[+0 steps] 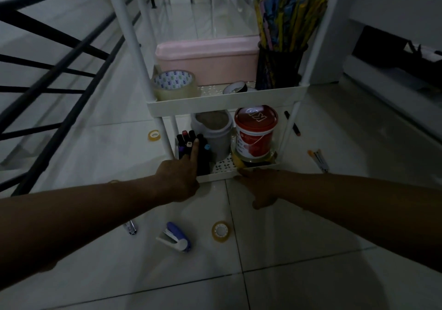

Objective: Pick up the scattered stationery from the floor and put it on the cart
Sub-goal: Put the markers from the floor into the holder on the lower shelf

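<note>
The white cart stands on the tiled floor. My left hand reaches into its bottom shelf, and the straight index finger touches a bunch of black markers standing there. My right hand rests at the front rim of that shelf, with its fingertips near a yellowish roll under a red tub; it holds nothing that I can see. On the floor near me lie a blue stapler, a tape roll and a small metal item.
More stationery lies around the cart: a small tape roll at left, a dark marker and some pens at right. The middle shelf holds a big tape roll, a pink box and a pencil cup. A black railing runs at left.
</note>
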